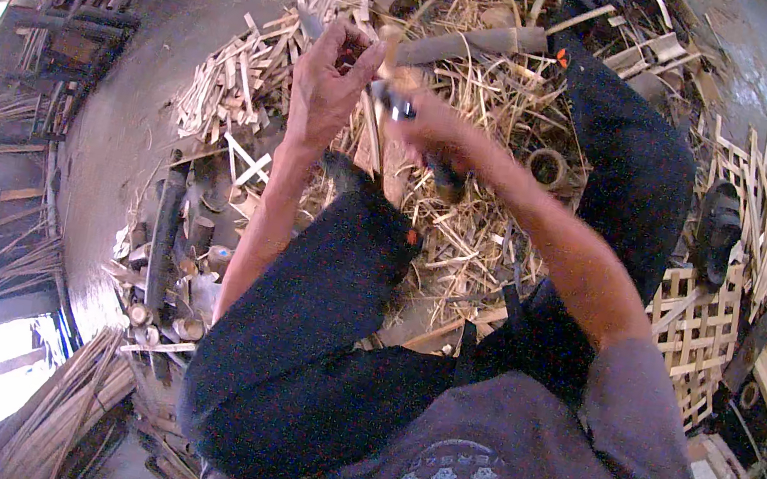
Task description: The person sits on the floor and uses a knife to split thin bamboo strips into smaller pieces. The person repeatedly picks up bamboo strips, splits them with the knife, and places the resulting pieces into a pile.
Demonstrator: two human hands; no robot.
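My left hand (pixel 328 88) is raised over the pile, its fingers curled in a pinch; what lies between them is hidden. Close by on its right, my right hand (pixel 436 137) is closed and smeared by motion around what looks like a knife (pixel 392 99), dark with a bright metal glint. A grey pointed tip (pixel 309 21) shows past the left hand, in line with that tool; I cannot tell for sure that they are one piece. Beyond the hands lies a bamboo section (pixel 476 47). Cut bamboo slips (pixel 238 78) are heaped to the left.
Shavings (pixel 469 213) cover the floor between my legs. At the right stand a woven bamboo lattice (pixel 698 333), upright strips (pixel 762 222) and a dark sandal (pixel 719 225). Short bamboo offcuts (pixel 156 323) lie by my left knee. Long split strips (pixel 59 419) are at lower left.
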